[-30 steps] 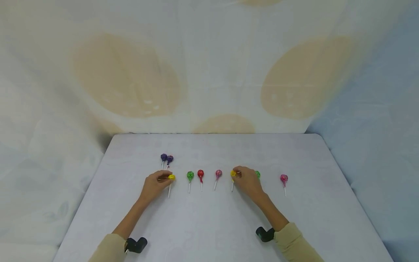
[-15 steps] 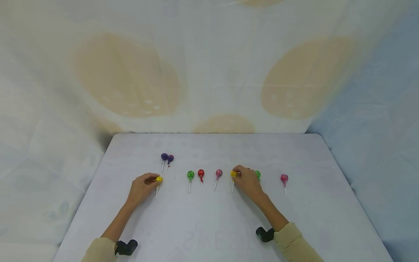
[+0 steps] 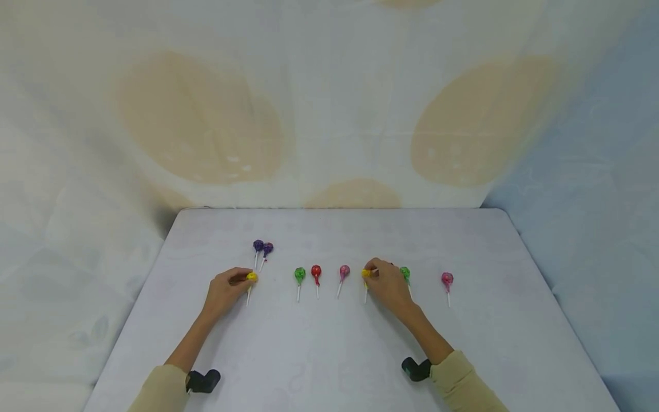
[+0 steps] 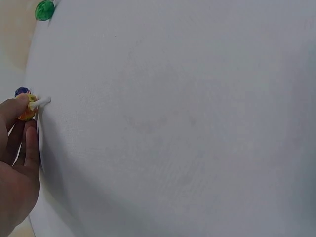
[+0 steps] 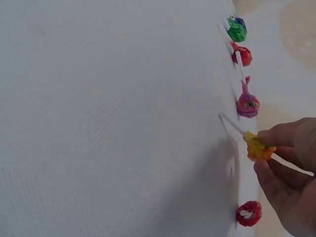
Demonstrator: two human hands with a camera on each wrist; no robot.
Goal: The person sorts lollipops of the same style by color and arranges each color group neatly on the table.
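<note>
The left hand (image 3: pixel 225 289) has carried its yellow lollipop (image 3: pixel 251 277) toward the left of the frame, away from the green lollipop (image 3: pixel 300 274) it lay beside a second ago; over the last half second it has barely moved. The judgement is that this sweet is being set apart from the row on the desk (image 3: pixel 329 355). The left hand pinches it at the head, just below the two purple lollipops (image 3: pixel 262 247). The right hand (image 3: pixel 389 284) has kept its place, pinching a second yellow lollipop (image 3: pixel 366 273) beside the pink lollipop (image 3: pixel 344 270).

The right wrist view shows that second sweet held between fingertips (image 5: pixel 276 136) and lifted slightly, with a red lollipop (image 5: pixel 248 213) under the hand that the head view hides. The left wrist view shows only the stick end at the frame's left edge.
</note>
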